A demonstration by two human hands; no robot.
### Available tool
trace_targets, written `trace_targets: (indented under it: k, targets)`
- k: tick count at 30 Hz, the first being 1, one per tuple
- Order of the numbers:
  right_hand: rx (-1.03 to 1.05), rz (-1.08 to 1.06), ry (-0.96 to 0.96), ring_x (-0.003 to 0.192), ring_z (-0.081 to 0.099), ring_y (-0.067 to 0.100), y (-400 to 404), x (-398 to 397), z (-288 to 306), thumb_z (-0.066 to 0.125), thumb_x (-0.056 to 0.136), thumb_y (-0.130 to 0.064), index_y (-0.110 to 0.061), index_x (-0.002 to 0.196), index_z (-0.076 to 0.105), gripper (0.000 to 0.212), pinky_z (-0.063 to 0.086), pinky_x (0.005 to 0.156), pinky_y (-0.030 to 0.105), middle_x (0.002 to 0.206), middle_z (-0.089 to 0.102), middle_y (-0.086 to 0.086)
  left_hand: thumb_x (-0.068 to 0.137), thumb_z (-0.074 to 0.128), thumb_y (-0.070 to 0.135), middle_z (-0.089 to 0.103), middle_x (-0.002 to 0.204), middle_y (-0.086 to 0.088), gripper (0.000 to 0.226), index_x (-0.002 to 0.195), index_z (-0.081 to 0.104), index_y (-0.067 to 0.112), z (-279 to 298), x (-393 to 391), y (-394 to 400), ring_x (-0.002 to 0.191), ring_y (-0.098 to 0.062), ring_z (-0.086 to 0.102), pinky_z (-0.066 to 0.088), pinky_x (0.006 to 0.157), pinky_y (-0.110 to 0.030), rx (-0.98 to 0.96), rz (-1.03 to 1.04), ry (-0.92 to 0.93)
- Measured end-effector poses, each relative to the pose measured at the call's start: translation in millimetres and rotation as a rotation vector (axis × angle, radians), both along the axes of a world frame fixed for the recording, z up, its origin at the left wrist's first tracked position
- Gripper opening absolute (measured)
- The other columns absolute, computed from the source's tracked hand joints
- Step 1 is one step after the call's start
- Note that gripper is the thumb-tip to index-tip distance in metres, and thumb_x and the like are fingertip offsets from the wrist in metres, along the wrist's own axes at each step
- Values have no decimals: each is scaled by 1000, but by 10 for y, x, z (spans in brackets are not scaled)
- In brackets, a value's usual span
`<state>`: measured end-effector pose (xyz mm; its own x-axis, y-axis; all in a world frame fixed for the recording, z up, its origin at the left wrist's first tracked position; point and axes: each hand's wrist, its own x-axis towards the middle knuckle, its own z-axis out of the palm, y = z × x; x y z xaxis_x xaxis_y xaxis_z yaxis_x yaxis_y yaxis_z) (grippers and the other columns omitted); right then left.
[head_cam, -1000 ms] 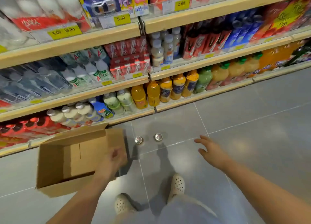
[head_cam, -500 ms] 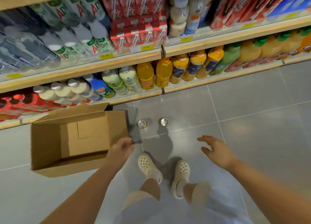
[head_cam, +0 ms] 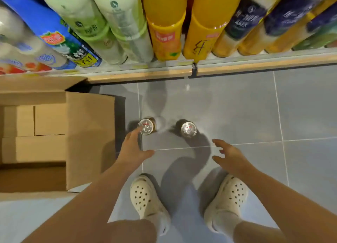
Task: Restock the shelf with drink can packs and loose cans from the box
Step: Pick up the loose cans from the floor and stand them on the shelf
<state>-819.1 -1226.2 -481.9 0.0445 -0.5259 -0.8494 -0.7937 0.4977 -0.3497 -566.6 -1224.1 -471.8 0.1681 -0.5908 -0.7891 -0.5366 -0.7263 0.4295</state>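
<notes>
Two loose cans stand upright on the grey floor tiles, seen from above by their silver tops: a left can (head_cam: 146,126) and a right can (head_cam: 189,129). My left hand (head_cam: 134,149) is open, its fingertips at the near edge of the left can. My right hand (head_cam: 228,156) is open with fingers spread, a short way below and right of the right can. An open cardboard box (head_cam: 87,133) sits on the floor to the left; the part of its inside that shows holds nothing.
The bottom shelf edge (head_cam: 237,70) runs across just beyond the cans, packed with orange juice bottles (head_cam: 164,23), pale green bottles (head_cam: 116,23) and a blue carton (head_cam: 54,31). My feet in white clogs (head_cam: 147,199) stand right below the hands.
I have crouched and leaned in, so the shelf and cans look much closer. My left hand left the box flap and reached the left can. My right hand moved toward the right can.
</notes>
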Motion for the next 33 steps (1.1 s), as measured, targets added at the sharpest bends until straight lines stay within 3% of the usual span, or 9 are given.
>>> trace_targets:
  k: [4,7,10,14,17,23,28,31,33]
  targets:
    - [-184,-24,-195,124,42,20,-51,88,-909,63,75,8,-33,128,28,76,31,86,0,123,37,-15,64,81,23,5,155,-10,108,145,9,20,-1001,-10,-129,143,-30,4,12,115,-43,-52,-154,-197]
    - [-254,-63,-272,125,37,11,-134,149,-1336,70,64,8,-56,110,16,95,28,98,7,117,28,-32,66,79,15,-4,155,-8,106,144,9,26,-1435,-32,-157,143,-31,3,14,115,-43,-119,-146,-223]
    - [-194,-110,-329,112,30,-6,-232,163,-1537,68,67,12,-47,118,19,92,24,71,-15,113,31,-32,66,79,12,-2,154,-5,100,142,16,29,-1700,-14,-229,141,-32,7,16,114,-45,-129,-190,-242]
    - [-119,-85,-352,103,36,3,-315,159,-1535,64,72,11,-32,142,9,99,32,56,-11,108,39,-22,68,76,4,6,152,-9,94,141,21,27,-1787,-14,-180,139,-34,16,22,114,-44,-172,-241,-310]
    - [-88,-84,-348,108,36,3,-300,153,-1598,65,71,9,-33,144,4,103,32,58,-11,120,35,-20,66,74,-6,12,151,-13,101,143,16,23,-1790,12,-171,137,-35,26,25,112,-44,-181,-12,-224]
    - [-187,-95,-421,108,41,5,-328,223,-1782,74,67,4,-25,143,14,100,30,79,4,114,40,-15,64,75,-6,44,136,-18,87,136,29,13,-1821,53,-199,124,-36,44,39,102,-42,-218,86,-165]
    - [-275,-226,-488,112,48,12,-234,342,-1863,78,58,9,-32,109,36,77,39,99,20,107,47,-16,63,78,0,50,129,-14,81,131,36,12,-1816,54,-189,120,-33,47,42,98,-39,-199,-18,-175]
    - [-337,-301,-503,128,38,11,-175,358,-1932,80,59,0,-40,103,38,73,27,108,20,131,37,-11,61,80,2,50,110,-1,79,127,39,14,-1820,7,-179,109,-25,50,42,85,-28,-240,-49,-126]
    - [-317,-354,-471,122,42,8,-171,330,-1878,80,62,-5,-39,113,36,76,30,104,19,126,43,-12,60,81,5,43,107,6,80,126,38,16,-1792,-36,-202,101,-16,46,38,82,-23,-238,-66,-68]
